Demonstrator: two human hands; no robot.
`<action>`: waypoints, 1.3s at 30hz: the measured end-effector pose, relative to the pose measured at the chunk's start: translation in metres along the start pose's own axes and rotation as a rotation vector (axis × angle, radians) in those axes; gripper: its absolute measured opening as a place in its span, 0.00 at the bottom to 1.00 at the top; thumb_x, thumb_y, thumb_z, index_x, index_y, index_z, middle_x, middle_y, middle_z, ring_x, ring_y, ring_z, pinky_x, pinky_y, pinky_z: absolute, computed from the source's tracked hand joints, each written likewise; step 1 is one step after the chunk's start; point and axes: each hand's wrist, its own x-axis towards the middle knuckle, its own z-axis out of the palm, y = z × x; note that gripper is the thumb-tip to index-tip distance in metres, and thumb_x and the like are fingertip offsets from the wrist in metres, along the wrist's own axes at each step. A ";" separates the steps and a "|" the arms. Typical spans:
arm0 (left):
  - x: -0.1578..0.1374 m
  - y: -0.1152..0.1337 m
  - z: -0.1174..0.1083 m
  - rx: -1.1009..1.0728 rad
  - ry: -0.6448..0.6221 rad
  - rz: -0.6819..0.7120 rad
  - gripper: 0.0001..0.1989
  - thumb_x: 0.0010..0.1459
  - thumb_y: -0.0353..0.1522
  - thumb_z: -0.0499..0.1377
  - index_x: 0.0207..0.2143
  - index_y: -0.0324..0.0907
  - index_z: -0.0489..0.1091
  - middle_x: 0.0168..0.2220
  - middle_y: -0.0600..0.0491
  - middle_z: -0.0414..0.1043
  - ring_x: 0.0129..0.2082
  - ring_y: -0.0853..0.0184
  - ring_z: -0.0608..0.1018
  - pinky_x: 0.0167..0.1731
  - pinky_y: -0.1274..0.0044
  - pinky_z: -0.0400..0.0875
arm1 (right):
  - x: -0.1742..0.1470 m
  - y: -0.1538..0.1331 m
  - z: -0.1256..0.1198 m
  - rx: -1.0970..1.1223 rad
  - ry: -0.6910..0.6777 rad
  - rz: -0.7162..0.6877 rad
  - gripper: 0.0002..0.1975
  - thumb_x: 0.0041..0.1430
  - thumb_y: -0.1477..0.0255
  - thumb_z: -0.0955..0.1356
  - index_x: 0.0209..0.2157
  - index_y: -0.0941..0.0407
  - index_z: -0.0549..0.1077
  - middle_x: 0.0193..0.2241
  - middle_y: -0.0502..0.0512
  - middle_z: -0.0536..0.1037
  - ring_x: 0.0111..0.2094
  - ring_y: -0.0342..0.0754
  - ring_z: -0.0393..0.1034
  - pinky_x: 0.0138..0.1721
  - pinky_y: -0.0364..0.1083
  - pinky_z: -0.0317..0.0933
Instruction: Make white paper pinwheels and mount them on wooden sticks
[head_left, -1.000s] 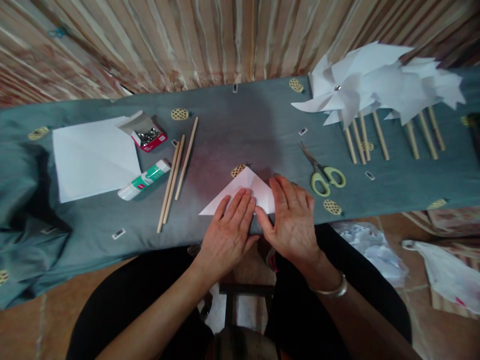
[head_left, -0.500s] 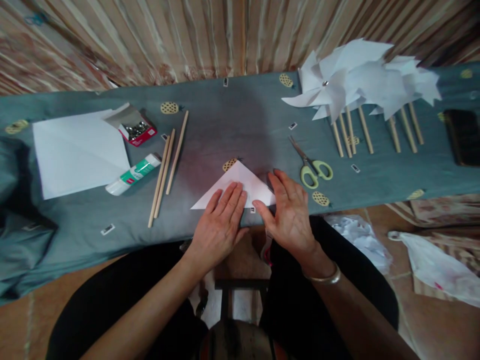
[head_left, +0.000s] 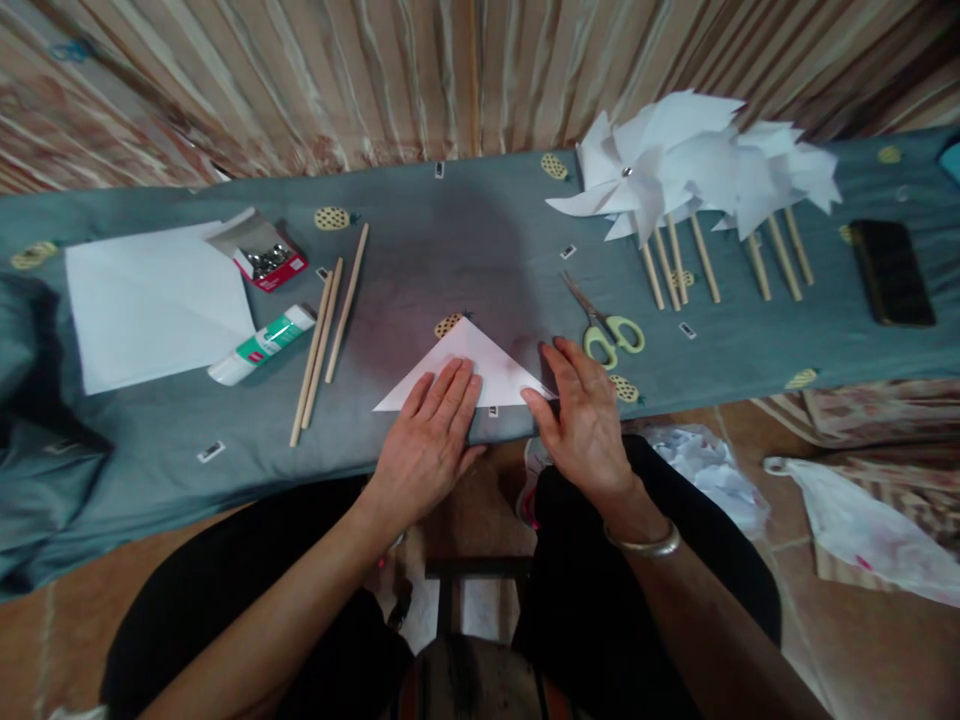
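Observation:
A white sheet of paper point(head_left: 491, 365), folded into a triangle, lies on the cloth-covered table with its long edge toward me. My left hand point(head_left: 431, 430) rests flat on the paper's left-middle part, fingers stretched out. At the triangle's right corner is my right hand point(head_left: 581, 425); its thumb touches the paper near that corner, and the fingers are apart from the thumb. Just beyond the right hand lie scissors point(head_left: 600, 325) with pale green handles, their blades pointing away from me.
To the left are wooden sticks point(head_left: 347, 305), a glue stick point(head_left: 262, 345), a red box of metal pins point(head_left: 274, 262) and white paper sheets point(head_left: 150, 310). White paper pinwheels point(head_left: 675, 165) on sticks lie at the back right, near a dark phone point(head_left: 892, 272). Plastic bags point(head_left: 709, 475) are on the floor.
The view has shifted slightly to the right. My right thumb has slid outward to the paper's right corner, uncovering more of the lower edge. My left hand stays flat on the paper.

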 end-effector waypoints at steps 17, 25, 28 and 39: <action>-0.010 -0.007 0.001 -0.018 -0.006 0.006 0.36 0.63 0.38 0.56 0.66 0.26 0.51 0.68 0.31 0.52 0.70 0.49 0.54 0.66 0.60 0.53 | -0.001 0.020 -0.004 0.066 0.038 -0.062 0.22 0.67 0.64 0.63 0.58 0.61 0.69 0.59 0.70 0.69 0.62 0.61 0.62 0.62 0.62 0.58; -0.032 -0.021 -0.001 -0.009 0.015 -0.041 0.37 0.63 0.39 0.58 0.66 0.26 0.50 0.67 0.29 0.53 0.69 0.45 0.56 0.64 0.58 0.57 | -0.002 0.021 -0.004 0.063 0.037 -0.061 0.22 0.67 0.64 0.63 0.57 0.61 0.69 0.59 0.70 0.69 0.62 0.61 0.62 0.63 0.62 0.57; -0.039 -0.024 -0.003 0.001 0.021 -0.060 0.38 0.62 0.38 0.58 0.67 0.26 0.49 0.67 0.29 0.54 0.69 0.45 0.56 0.64 0.56 0.58 | -0.002 0.021 -0.003 0.057 0.035 -0.060 0.22 0.67 0.64 0.63 0.57 0.59 0.69 0.59 0.69 0.69 0.62 0.61 0.62 0.63 0.62 0.57; -0.063 -0.037 -0.005 0.024 0.054 -0.112 0.39 0.64 0.36 0.55 0.69 0.28 0.43 0.68 0.28 0.52 0.70 0.45 0.53 0.63 0.54 0.57 | -0.001 0.022 -0.003 0.064 0.028 -0.068 0.23 0.68 0.62 0.61 0.57 0.60 0.69 0.59 0.70 0.69 0.61 0.61 0.62 0.62 0.62 0.58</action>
